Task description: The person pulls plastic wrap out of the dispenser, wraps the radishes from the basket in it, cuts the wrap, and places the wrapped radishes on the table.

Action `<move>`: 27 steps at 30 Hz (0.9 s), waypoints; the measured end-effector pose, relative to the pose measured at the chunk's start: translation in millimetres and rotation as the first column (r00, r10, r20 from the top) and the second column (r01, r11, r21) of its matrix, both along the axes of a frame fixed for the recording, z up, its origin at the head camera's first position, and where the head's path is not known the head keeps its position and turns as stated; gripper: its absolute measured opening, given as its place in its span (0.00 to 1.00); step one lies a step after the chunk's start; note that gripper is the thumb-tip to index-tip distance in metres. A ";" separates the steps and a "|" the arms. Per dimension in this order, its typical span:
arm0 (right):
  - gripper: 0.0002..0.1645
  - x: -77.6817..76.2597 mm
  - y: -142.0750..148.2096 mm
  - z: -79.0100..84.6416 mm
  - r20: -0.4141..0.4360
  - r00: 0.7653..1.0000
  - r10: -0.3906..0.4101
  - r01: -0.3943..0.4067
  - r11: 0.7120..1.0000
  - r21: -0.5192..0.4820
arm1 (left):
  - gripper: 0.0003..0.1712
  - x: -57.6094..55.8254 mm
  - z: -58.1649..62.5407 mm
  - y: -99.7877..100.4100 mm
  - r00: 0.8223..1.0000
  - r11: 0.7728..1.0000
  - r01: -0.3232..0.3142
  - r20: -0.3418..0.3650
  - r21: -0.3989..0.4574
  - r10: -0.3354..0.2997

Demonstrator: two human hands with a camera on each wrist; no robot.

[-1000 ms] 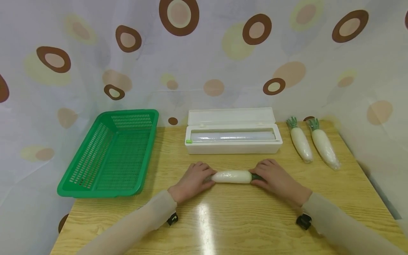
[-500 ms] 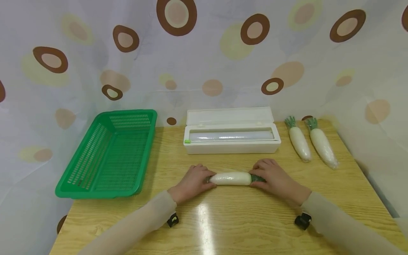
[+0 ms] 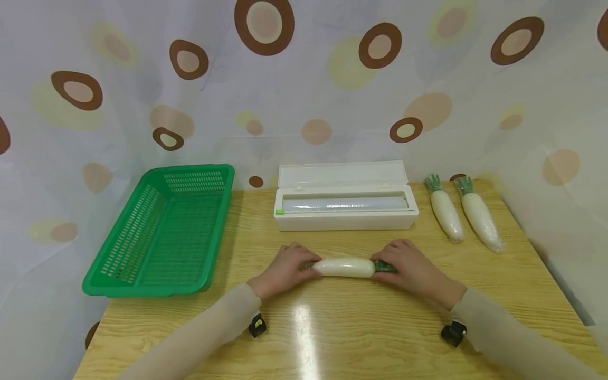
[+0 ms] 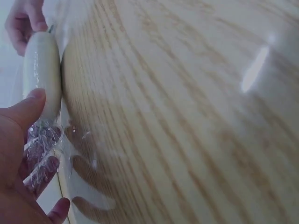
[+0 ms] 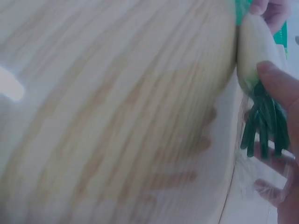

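Note:
A white radish [image 3: 344, 267] wrapped in clear plastic film lies crosswise between my two hands, low over the wooden table. My left hand [image 3: 285, 270] grips its tapered end, where bunched film [image 4: 43, 142] trails among the fingers in the left wrist view. At the other end my right hand [image 3: 412, 268] holds the radish by its leafy top, thumb on the white shoulder. Green cut stems [image 5: 265, 123] hang inside the film beneath that hand in the right wrist view. Some right fingers are partly hidden behind the stems.
Behind the hands stands a white cling film dispenser [image 3: 345, 220], lid up, a roll [image 3: 347, 204] inside. Two more wrapped radishes, an inner one [image 3: 446, 215] and an outer one [image 3: 481, 219], lie at the back right. A green plastic basket [image 3: 216, 232] stands at the left.
The radish has shifted slightly toward me, with both hands keeping their grip on its ends. More of the green top shows by my right hand. Basket and dispenser stay put.

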State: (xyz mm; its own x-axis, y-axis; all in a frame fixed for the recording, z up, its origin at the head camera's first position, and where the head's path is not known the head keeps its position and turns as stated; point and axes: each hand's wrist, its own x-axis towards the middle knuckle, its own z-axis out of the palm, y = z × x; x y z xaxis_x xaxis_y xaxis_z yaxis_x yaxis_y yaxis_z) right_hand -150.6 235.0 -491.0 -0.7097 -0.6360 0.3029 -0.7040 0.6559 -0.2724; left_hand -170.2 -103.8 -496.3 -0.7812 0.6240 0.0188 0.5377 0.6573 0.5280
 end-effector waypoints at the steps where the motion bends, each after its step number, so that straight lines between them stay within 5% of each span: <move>1: 0.21 -0.4 -0.2 -0.2 -0.004 1.000 -0.001 0.001 1.000 -0.012 | 0.22 -0.3 -0.2 -0.3 1.000 1.000 -0.003 0.004 -0.003 0.003; 12: 0.21 -6.3 4.3 -2.4 -0.001 1.000 -0.027 0.027 0.999 -0.035 | 0.18 -3.3 -3.4 1.5 0.997 0.993 -0.069 0.042 0.094 0.065; 18: 0.22 -2.8 5.8 -3.1 -0.037 0.999 0.024 -0.024 1.000 0.009 | 0.17 -1.3 -5.4 -2.5 0.995 0.990 -0.046 0.090 0.136 0.034; 27: 0.21 -1.5 4.3 -4.7 -0.020 1.000 -0.005 0.005 1.000 -0.017 | 0.18 0.9 -8.0 -4.1 0.999 0.991 -0.042 0.015 0.127 0.040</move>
